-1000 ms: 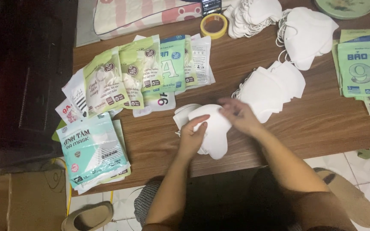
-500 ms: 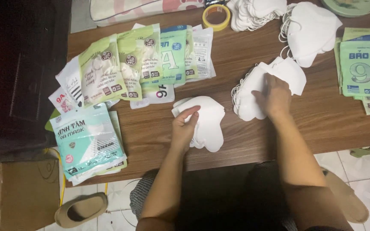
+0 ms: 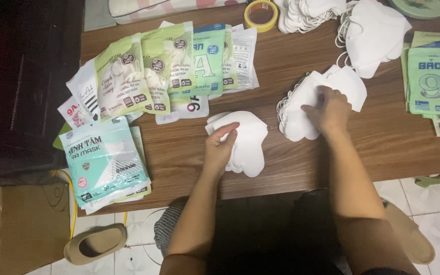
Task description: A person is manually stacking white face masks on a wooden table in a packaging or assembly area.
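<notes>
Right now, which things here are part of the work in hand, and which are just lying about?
In hand:
- left hand on the small white mask stack
- right hand on the larger mask pile

Lying about:
- tape roll
- green pouches
- teal packet
- sandal
- cardboard box

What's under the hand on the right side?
The right hand lies on a pile of white face masks on the wooden table. Only the top masks and ear loops show; how many are stacked beneath is hidden.
</notes>
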